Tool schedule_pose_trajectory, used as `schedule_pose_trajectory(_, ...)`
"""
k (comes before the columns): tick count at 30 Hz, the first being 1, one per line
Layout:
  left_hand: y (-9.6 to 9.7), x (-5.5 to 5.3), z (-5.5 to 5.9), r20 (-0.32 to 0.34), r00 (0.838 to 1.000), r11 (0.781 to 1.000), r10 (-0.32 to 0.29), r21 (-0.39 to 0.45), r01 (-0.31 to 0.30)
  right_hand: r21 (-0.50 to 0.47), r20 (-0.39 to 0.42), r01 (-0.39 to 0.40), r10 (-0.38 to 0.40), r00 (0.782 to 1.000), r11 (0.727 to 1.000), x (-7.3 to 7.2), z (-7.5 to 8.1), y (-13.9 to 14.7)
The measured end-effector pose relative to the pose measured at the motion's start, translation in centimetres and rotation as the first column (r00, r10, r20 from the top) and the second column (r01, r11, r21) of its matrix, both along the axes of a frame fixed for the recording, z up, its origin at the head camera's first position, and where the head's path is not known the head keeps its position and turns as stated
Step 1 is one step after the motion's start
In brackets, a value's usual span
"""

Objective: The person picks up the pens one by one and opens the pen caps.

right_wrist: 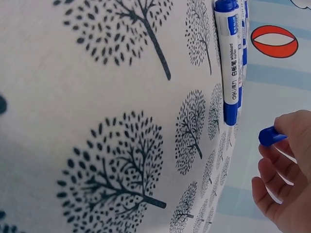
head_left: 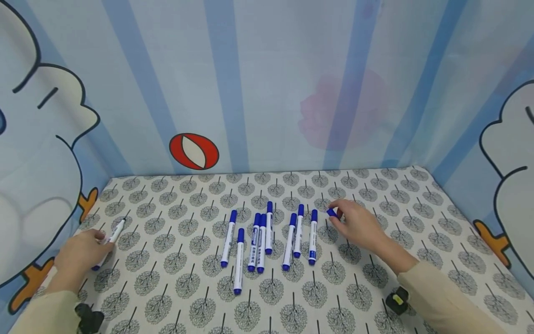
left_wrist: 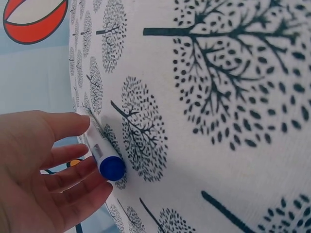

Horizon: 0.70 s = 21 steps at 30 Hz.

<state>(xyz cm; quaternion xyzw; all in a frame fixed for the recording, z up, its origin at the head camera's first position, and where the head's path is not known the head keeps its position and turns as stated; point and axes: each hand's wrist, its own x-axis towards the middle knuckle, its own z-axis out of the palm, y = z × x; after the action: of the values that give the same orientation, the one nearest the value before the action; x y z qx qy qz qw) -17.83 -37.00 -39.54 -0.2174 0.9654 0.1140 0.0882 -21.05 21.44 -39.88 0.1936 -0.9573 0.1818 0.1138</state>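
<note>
At the left side of the table, my left hand (head_left: 81,253) holds an uncapped whiteboard marker (head_left: 118,230) between thumb and fingers, low over the cloth. Its dark tip points away from me, and its blue rear end (left_wrist: 112,168) shows beside the fingertips in the left wrist view. My right hand (head_left: 359,224) pinches a blue marker cap (head_left: 332,212) between thumb and index finger, above the table. Just left of that hand stands the row's nearest capped marker (head_left: 313,237), lying on the cloth.
Several capped white-and-blue markers lie mid-table, among them one nearest me (head_left: 239,261) and a leftmost one (head_left: 228,239). A tree-print cloth (head_left: 179,278) covers the table. Behind it hangs a striped blue curtain (head_left: 267,93), with printed side panels left and right.
</note>
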Motion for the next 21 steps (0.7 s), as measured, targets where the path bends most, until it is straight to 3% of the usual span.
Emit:
schedule_pose_trajectory(4,0.0,-0.1,0.1,-0.021,1.0,1.0,-0.01,0.008,0.01,-0.011,0.038,0.009,-0.008,0.999,1.0,-0.2,0.0,0.1)
schedule_pose_trajectory(7,0.2,0.0,0.2,-0.059,0.997,0.999,-0.05,0.009,0.051,-0.018,0.057,0.011,-0.01,0.998,1.0,-0.3,-0.1,0.3)
schedule_pose_trajectory(11,1.0,0.2,0.6,-0.106,0.987,0.992,-0.124,0.005,0.125,-0.021,0.081,0.022,-0.02,0.997,1.0,-0.6,-0.5,0.5)
schedule_pose_trajectory(21,4.0,-0.1,1.1,-0.177,0.962,0.976,-0.208,0.023,0.215,-0.011,0.149,0.086,-0.084,0.985,0.996,-1.4,-0.8,1.2)
